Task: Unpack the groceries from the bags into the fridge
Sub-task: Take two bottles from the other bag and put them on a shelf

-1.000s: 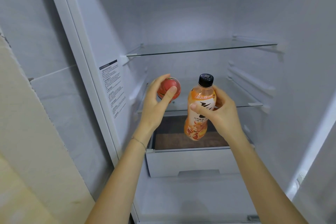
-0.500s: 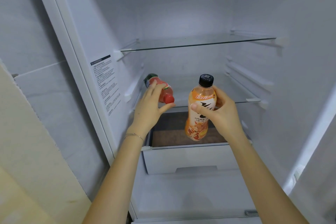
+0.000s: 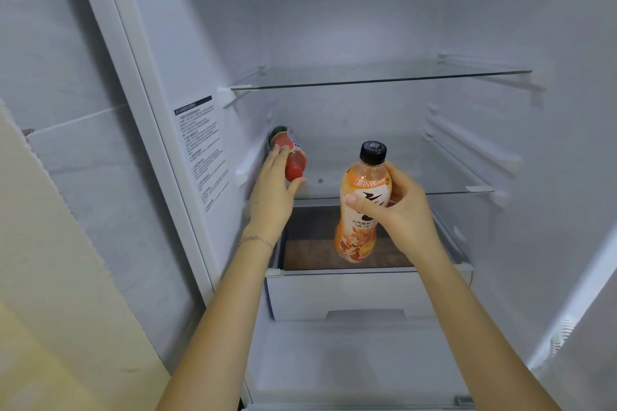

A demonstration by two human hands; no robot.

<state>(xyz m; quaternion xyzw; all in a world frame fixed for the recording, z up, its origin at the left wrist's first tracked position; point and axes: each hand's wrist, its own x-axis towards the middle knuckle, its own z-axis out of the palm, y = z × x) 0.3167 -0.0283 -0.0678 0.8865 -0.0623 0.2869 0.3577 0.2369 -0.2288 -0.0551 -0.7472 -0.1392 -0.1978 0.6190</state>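
Observation:
The fridge stands with its inside in full view. A red bottle [image 3: 287, 152] with a red cap lies on its side at the left end of the lower glass shelf [image 3: 447, 188], cap toward me, against the left wall. My left hand [image 3: 275, 192] rests on it, fingers over its near end and thumb under the cap. My right hand [image 3: 399, 207] grips an orange drink bottle [image 3: 362, 207] with a black cap, upright, in front of the same shelf and above the drawer.
An upper glass shelf [image 3: 384, 78] is bare. Below the lower shelf an open white drawer [image 3: 367, 294] shows a brown floor. Shelf rails run along the right wall [image 3: 474, 143]. A label sticker [image 3: 202, 150] is on the left wall. A cream panel [image 3: 50, 277] fills the left.
My left hand has carried the red bottle from mid-air into the fridge and laid it on its side at the shelf's left end. The orange bottle has stayed about where it was.

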